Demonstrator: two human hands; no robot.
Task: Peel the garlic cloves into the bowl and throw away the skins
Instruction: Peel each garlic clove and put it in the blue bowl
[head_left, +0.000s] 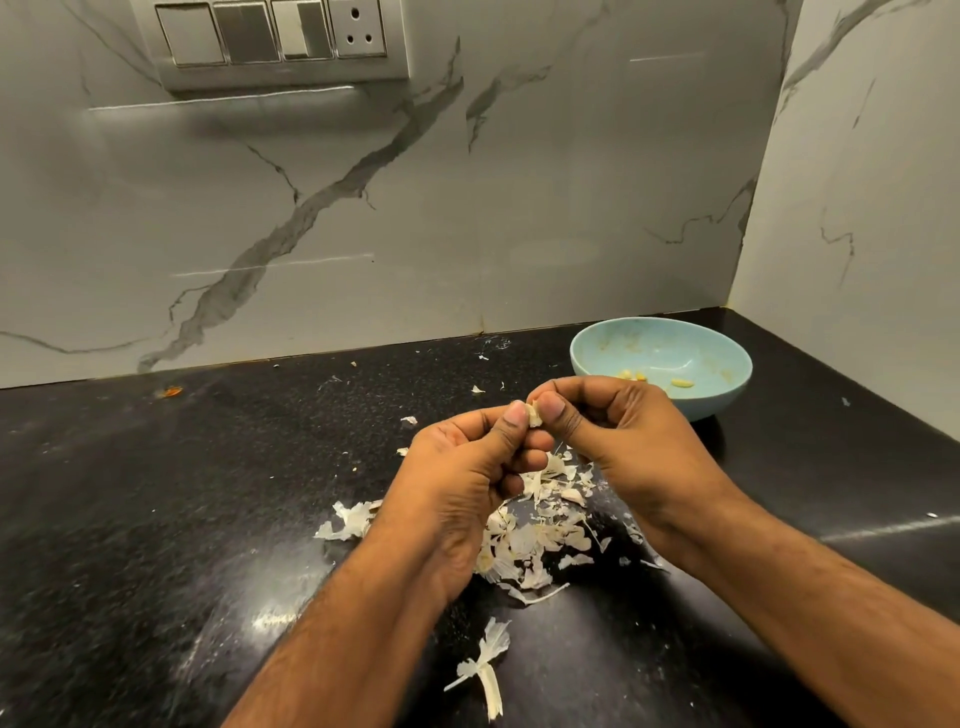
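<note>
I see a garlic clove (533, 414) pinched between both thumbs and forefingers, held above the black countertop (156, 493), just in front of the light blue bowl (717, 400). My left hand (467, 467) presses its thumb against the clove from the left, the other fingers curled in; my right hand (618, 436) grips it from the right, thumb tip on the skin. Below the hands lies a heap of papery garlic skins (535, 535), with a loose strip of skin (485, 670) nearer me. A few peeled cloves (681, 383) sit in the bowl, which stands near the marble corner. A switch panel (270, 41) hangs on the backsplash.
</note>
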